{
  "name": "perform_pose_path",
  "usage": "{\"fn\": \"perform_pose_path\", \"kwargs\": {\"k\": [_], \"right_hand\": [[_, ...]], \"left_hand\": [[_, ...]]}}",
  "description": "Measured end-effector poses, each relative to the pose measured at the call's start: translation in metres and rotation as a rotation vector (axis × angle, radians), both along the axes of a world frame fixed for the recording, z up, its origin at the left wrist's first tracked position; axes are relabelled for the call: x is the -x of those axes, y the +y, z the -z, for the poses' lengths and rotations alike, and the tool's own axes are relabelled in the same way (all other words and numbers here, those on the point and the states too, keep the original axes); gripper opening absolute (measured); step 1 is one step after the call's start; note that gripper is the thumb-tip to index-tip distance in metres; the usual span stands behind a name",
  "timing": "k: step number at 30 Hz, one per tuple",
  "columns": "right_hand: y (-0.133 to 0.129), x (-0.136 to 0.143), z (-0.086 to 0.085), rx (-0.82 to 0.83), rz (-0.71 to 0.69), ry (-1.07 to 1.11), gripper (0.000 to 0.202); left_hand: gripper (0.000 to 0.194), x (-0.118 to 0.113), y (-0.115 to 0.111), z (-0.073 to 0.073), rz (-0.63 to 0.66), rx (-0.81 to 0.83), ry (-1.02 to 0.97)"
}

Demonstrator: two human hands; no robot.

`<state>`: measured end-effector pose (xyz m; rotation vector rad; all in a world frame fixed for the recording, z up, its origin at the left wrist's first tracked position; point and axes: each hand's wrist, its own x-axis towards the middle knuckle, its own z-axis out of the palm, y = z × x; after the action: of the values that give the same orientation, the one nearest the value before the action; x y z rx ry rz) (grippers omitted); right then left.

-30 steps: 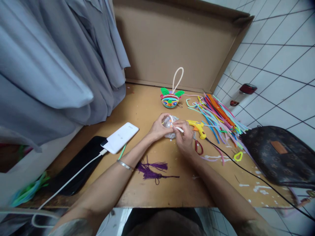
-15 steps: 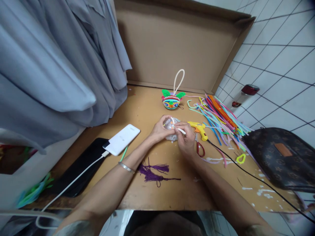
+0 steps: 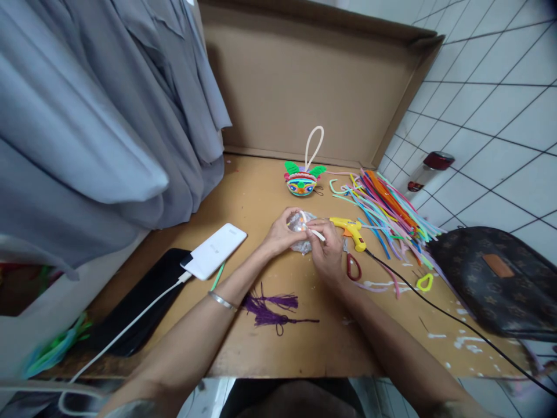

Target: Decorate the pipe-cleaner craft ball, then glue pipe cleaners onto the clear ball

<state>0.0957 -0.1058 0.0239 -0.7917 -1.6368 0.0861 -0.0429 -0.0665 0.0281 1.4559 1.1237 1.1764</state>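
Note:
My left hand curls its thumb and fingers around one end of a white pipe cleaner. My right hand pinches the same stem, and a short straight end sticks out past its fingers. Between my hands the stem bends in a small curve. Just beneath lies a crumpled clear plastic bag with small orange bits showing; its contents are too small to name. A yellow glue gun lies right beside my right hand, and red-handled scissors rest below it, partly hidden.
A colourful lion-head ornament with a white loop stands behind my hands. Many-coloured pipe cleaners spread at the right, near a dark patterned bag. Purple tassels lie in front. A white power bank with a cable sits left.
The view has shifted slightly. Both hands keep hold of the white pipe cleaner in nearly the same place, with only slight finger movement; the protruding end looks a little shorter.

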Motion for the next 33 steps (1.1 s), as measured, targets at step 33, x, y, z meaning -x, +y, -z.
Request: {"fn": "perform_pose_path", "kwargs": {"k": [33], "right_hand": [[-0.0005,0.0011,-0.0021,-0.002,-0.001,-0.013,0.011]], "left_hand": [[0.065,0.0019,-0.0003,0.0005,-0.008,-0.016,0.052]]}}
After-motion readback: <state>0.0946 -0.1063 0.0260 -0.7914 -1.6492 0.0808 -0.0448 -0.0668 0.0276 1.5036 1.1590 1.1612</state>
